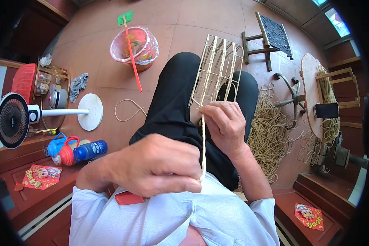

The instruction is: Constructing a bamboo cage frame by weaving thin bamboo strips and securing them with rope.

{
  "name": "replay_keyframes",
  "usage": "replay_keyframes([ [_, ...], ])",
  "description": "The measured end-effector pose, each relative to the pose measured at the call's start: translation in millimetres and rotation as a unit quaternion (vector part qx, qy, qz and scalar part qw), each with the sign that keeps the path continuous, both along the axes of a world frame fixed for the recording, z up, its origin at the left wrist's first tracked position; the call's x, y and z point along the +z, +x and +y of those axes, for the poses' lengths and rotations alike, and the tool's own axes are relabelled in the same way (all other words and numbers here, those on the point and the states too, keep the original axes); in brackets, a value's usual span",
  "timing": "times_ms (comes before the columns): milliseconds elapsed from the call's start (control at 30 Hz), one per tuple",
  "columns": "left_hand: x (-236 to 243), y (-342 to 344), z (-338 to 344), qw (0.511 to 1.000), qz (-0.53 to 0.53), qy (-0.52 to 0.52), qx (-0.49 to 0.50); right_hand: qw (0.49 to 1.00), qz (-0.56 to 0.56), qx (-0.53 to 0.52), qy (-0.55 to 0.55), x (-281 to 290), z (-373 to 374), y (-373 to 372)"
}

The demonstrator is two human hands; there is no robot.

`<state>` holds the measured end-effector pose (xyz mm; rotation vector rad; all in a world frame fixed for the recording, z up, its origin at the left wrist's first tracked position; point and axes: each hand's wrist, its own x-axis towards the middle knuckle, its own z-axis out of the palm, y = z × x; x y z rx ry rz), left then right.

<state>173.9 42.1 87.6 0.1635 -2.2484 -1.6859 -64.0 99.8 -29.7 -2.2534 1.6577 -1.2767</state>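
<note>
A wire frame (195,84), partly wrapped with twisted straw-coloured cord in lengthwise strips, rests across my thighs. At its near end my right hand (225,125) is closed, thumb and fingers pinching where the cord meets the wire. From there a pale cord (203,143) runs taut toward my chest. My left hand (160,166) is closed around the cord's lower part, close to my shirt. The fingertips of the left hand are mostly hidden behind its back and thumb.
A heap of loose cord (268,131) lies right of my legs. Beyond stand a folding stool (270,39) and a round board (311,90) bearing a phone (326,110). To the left are a lined bucket (145,63) with a fly swatter (133,61), a fan (13,120) and bottles (91,150).
</note>
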Motion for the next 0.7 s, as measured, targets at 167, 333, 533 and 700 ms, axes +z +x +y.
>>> replay_keyframes([
  [167,-32.6,0.0,-43.3,0.920,0.132,0.309,0.201,0.992,-0.119,-0.044,0.027,-3.8,-8.3,-4.6],
  [333,-98.1,-37.3,-29.9,0.938,-0.081,-0.072,0.330,0.971,-0.192,-0.078,0.120,6.2,-12.6,-9.8],
  [533,-115.1,-58.4,-20.4,0.895,-0.083,-0.207,0.386,0.973,-0.138,-0.091,0.162,15.6,-22.4,-18.0],
  [700,-112.9,-58.9,-22.5,0.877,-0.056,-0.299,0.371,0.970,-0.104,-0.095,0.196,21.3,-31.1,-17.8],
])
